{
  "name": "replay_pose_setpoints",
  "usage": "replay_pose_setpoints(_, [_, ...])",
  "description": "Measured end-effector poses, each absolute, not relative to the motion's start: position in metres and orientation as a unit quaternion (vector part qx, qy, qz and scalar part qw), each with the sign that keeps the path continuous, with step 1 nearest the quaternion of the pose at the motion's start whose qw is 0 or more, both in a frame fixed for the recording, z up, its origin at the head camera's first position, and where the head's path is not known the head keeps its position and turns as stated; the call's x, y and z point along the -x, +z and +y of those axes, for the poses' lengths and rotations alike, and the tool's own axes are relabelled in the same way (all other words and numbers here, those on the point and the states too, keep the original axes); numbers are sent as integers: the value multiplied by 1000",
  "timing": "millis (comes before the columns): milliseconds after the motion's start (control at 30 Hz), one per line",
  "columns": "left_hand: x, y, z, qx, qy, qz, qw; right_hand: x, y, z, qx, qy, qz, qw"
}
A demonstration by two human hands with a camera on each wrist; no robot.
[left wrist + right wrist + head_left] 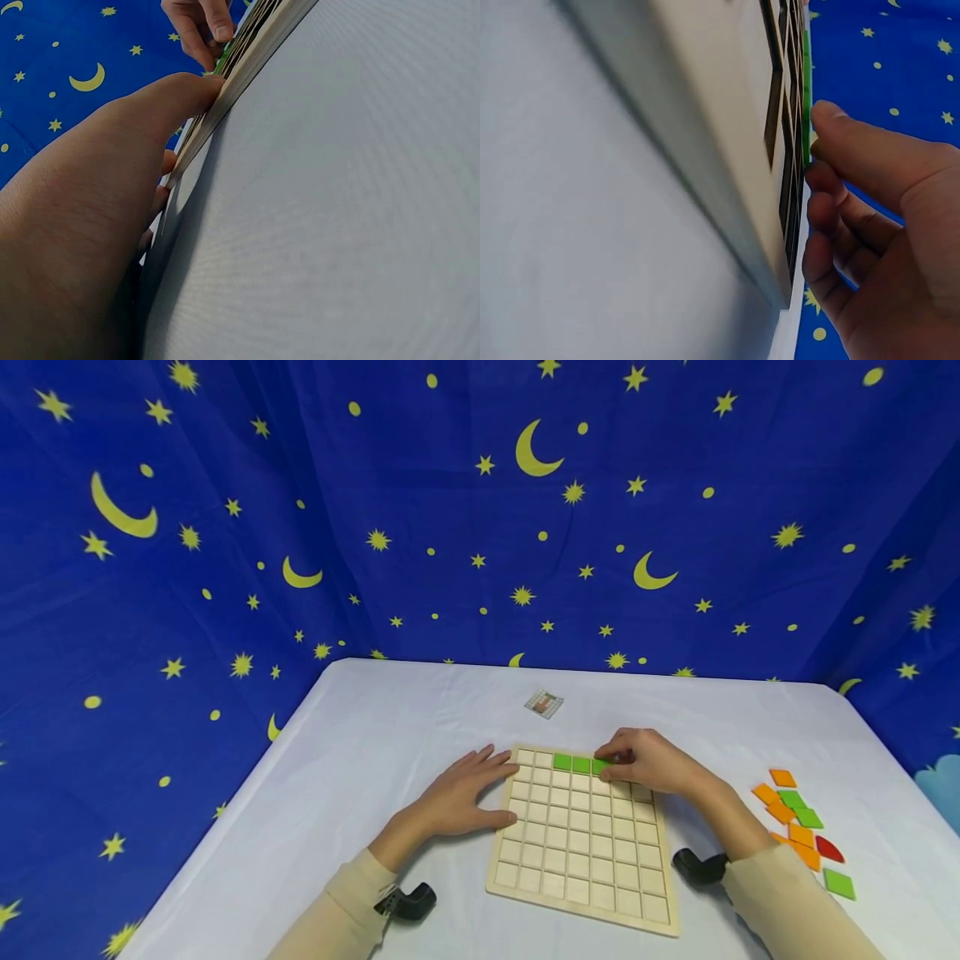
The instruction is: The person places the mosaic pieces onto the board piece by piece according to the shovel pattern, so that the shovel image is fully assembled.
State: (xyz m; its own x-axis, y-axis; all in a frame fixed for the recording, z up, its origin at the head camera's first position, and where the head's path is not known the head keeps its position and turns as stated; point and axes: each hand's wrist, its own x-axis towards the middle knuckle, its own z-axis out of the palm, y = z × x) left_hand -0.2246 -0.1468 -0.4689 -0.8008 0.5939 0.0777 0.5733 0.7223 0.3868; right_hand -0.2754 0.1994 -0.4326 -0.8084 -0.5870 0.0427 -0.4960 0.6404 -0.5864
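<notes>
A square wooden grid board (583, 912) lies on the white table. In its far row, two green square tiles (572, 764) sit side by side in cells. My right hand (652, 764) pinches a third green tile (599, 767) between thumb and index finger, at the cell just right of them. The right wrist view shows those fingertips (826, 112) against the green tile's edge. My left hand (461, 797) rests at the board's left edge with fingers spread. In the left wrist view its thumb (202, 86) touches the board's rim.
Right of the board lie loose orange tiles (782, 777), green tiles (839, 883) and a red quarter-round piece (829, 849). A small patterned card (543, 703) lies beyond the board. A blue star-and-moon curtain (480, 510) hangs behind the table.
</notes>
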Motion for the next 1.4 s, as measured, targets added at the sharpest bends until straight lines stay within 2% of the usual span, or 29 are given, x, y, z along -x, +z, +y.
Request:
replay_pose_setpoints(500, [225, -471, -147, -317, 199, 927, 21, 259, -428, 233, 271, -286, 917, 67])
replay_pose_setpoints(933, [226, -472, -147, -317, 197, 927, 20, 244, -424, 274, 194, -278, 938, 69])
replay_pose_setpoints(1167, [224, -469, -146, -316, 202, 927, 25, 233, -425, 296, 176, -257, 950, 39])
replay_pose_setpoints(1400, [224, -468, -146, -310, 202, 929, 28, 230, -426, 315, 155, -242, 957, 43])
